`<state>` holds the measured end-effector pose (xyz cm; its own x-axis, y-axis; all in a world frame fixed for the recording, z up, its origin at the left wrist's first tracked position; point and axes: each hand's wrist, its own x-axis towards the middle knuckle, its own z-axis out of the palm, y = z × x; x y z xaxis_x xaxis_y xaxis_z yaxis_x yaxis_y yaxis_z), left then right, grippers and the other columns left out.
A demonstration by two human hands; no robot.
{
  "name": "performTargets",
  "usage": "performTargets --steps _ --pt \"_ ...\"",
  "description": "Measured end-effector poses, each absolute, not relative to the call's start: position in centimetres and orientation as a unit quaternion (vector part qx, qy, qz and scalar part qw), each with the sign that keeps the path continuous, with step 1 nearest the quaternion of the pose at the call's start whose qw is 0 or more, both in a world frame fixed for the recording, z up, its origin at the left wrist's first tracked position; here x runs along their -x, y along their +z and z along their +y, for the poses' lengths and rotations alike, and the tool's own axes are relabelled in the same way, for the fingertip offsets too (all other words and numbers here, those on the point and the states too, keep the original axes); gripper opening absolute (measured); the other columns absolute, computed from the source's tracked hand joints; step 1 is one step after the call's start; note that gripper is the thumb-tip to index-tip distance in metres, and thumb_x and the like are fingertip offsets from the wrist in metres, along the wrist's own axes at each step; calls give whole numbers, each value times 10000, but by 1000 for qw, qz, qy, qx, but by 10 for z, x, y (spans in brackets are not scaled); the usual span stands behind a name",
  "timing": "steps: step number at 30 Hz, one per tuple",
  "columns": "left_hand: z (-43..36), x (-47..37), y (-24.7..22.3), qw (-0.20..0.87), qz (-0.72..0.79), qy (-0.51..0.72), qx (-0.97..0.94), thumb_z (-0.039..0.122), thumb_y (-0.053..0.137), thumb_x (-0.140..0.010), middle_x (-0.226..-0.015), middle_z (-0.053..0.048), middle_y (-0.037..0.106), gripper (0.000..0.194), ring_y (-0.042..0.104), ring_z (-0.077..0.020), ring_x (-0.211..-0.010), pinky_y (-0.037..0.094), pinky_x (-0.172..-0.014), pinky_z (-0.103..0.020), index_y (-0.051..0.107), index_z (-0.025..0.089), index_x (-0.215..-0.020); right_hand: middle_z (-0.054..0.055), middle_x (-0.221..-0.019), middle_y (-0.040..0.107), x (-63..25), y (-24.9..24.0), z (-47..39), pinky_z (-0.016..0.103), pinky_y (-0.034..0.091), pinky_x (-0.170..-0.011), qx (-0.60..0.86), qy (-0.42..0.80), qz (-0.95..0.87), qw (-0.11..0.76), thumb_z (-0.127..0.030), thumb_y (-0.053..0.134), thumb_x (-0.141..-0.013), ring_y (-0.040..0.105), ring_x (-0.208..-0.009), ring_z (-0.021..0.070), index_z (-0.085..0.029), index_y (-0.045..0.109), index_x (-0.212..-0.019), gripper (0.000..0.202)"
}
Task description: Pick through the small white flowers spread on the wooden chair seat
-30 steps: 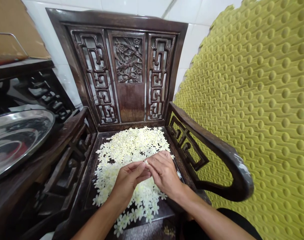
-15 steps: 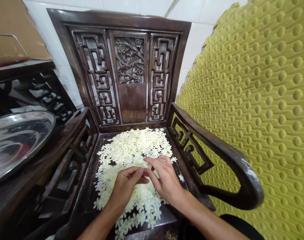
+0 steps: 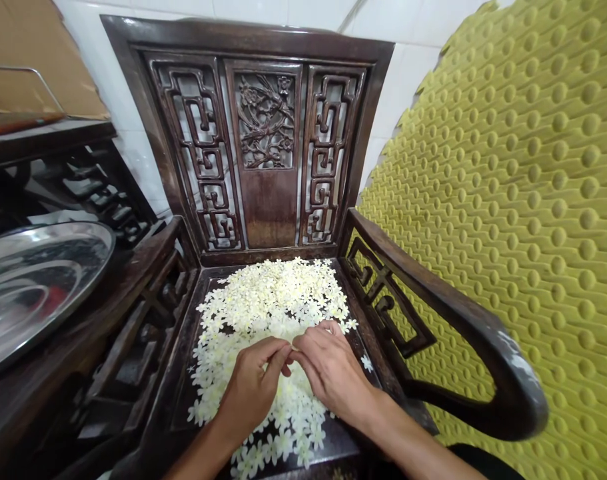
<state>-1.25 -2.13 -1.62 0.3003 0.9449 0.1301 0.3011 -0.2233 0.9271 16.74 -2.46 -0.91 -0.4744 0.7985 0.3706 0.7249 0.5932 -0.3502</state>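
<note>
My left hand [image 3: 257, 377] and my right hand [image 3: 330, 365] meet fingertip to fingertip over the middle of the chair seat. Both are closed in a pinch. Whatever sits between the fingertips is too small or hidden to make out. Beneath and around them spreads a thick layer of small white flowers [image 3: 278, 287] with pale yellow middles. Part of this layer is covered by my hands, and the area just behind the fingers looks blurred. One single flower [image 3: 366, 363] lies apart on the dark seat to the right of my right hand.
A dark carved wooden chair [image 3: 269, 207] surrounds the flowers, its curved armrest [image 3: 483, 333] rising on the right. At the left stands a round shiny metal tray [image 3: 78, 267]. A yellow bumpy foam sheet [image 3: 523, 193] leans along the right side, and white wall tiles [image 3: 328, 17] show behind.
My right hand's fingers have closed in from a looser, more spread pose, and the fingertips of both hands are now pressed together. The view has shifted slightly.
</note>
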Motion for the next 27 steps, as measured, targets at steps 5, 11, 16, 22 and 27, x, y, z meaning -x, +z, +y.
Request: performTargets --steps 5,11,16,22,27 --pt "-19 11 -15 429 455 382 -680 333 478 -982 -703 -28 655 322 634 -186 -702 454 -689 -279 674 191 -768 -3 -697 545 -163 -10 -27 328 350 -776 472 82 -845 236 -199 392 -1034 497 -619 154 -186 515 -811 255" --pt "-17 10 -13 449 479 411 -632 355 541 -948 -709 -31 687 288 647 -197 -702 475 -687 -275 711 198 -777 2 -752 605 -167 -4 -23 337 393 -775 500 138 -805 289 -280 527 -1005 557 -677 173 -192 561 -951 109" --pt "-18 10 -9 472 504 431 -581 386 604 -911 -764 -43 743 247 682 -207 -733 514 -693 -276 757 198 -864 23 -857 632 -174 7 -24 319 449 -767 490 207 -744 405 -267 552 -985 591 -799 184 -209 574 -1040 82" --pt "-17 6 -7 513 493 448 -541 397 644 -887 -760 -57 757 256 705 -209 -723 561 -697 -293 771 176 -873 23 -836 658 -170 0 -25 286 488 -698 500 288 -692 434 -267 548 -981 634 -785 176 -208 646 -989 115" --pt "-17 3 -6 602 448 455 -479 402 709 -837 -822 -82 773 264 728 -234 -752 602 -749 -364 761 154 -907 21 -836 666 -171 -3 -23 278 502 -688 506 289 -681 443 -258 524 -989 637 -759 169 -207 639 -962 129"
